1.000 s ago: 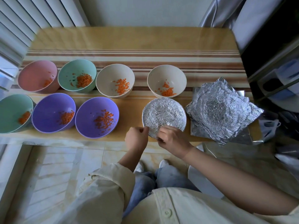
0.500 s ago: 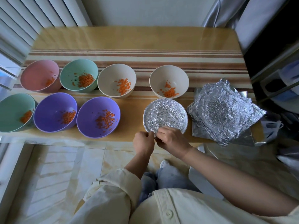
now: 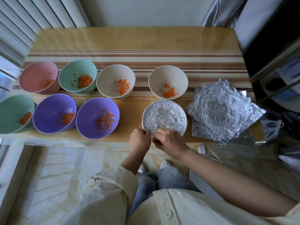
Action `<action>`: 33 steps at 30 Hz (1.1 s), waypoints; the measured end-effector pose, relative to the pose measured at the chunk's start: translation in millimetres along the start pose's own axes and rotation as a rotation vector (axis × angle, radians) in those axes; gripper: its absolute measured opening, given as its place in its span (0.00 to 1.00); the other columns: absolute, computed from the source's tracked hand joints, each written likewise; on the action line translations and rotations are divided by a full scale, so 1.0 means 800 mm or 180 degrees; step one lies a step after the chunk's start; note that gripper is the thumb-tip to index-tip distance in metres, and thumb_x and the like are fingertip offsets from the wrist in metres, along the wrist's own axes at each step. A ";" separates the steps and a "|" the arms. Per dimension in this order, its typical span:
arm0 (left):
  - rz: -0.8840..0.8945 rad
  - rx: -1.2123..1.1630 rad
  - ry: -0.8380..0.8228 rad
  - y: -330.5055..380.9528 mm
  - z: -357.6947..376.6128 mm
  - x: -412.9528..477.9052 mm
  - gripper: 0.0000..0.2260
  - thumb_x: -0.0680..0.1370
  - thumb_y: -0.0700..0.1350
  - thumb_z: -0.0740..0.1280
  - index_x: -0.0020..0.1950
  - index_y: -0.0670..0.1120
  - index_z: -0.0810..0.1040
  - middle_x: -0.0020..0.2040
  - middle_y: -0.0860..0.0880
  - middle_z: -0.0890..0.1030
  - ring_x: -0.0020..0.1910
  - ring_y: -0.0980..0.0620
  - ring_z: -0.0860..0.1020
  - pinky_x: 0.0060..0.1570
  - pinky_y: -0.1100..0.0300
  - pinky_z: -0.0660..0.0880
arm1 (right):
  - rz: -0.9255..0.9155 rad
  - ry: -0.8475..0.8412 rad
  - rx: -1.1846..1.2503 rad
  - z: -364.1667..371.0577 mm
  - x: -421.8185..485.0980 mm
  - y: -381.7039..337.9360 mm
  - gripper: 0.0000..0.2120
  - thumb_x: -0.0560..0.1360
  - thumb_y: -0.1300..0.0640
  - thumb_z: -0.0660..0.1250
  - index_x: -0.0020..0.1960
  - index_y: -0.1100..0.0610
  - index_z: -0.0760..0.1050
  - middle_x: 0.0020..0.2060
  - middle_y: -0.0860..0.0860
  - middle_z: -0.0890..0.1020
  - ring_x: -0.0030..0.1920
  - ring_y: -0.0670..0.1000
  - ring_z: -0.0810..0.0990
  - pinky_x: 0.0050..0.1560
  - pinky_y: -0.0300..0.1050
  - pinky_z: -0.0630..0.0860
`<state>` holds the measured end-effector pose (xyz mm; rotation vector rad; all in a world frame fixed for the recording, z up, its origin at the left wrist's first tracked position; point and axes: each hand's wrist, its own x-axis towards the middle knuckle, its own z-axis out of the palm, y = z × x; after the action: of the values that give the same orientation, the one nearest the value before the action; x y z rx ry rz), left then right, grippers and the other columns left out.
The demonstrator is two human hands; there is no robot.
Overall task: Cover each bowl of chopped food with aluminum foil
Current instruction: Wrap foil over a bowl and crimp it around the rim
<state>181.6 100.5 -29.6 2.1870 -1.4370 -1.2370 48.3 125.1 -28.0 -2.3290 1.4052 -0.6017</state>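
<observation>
On the striped surface (image 3: 129,43), our left hand (image 3: 140,141) and right hand (image 3: 170,142) each pinched the near rim of the foil-covered bowl (image 3: 164,115).

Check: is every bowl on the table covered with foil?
No: only one foil-covered bowl is wrapped; seven others, such as the purple bowl beside it, stand open with chopped orange food showing.
</observation>
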 end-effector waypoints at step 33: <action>-0.0329 -0.0671 0.0006 -0.010 -0.024 -0.019 0.13 0.68 0.42 0.69 0.23 0.49 0.81 0.26 0.45 0.81 0.33 0.43 0.84 0.40 0.44 0.82 | -0.0110 0.0229 -0.0072 0.015 0.003 -0.007 0.12 0.62 0.66 0.77 0.33 0.59 0.73 0.30 0.52 0.74 0.31 0.52 0.74 0.27 0.43 0.70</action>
<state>198.6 112.3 -15.0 2.1407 -1.1472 -1.3528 59.5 126.4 -35.1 -2.3758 1.4127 -0.6893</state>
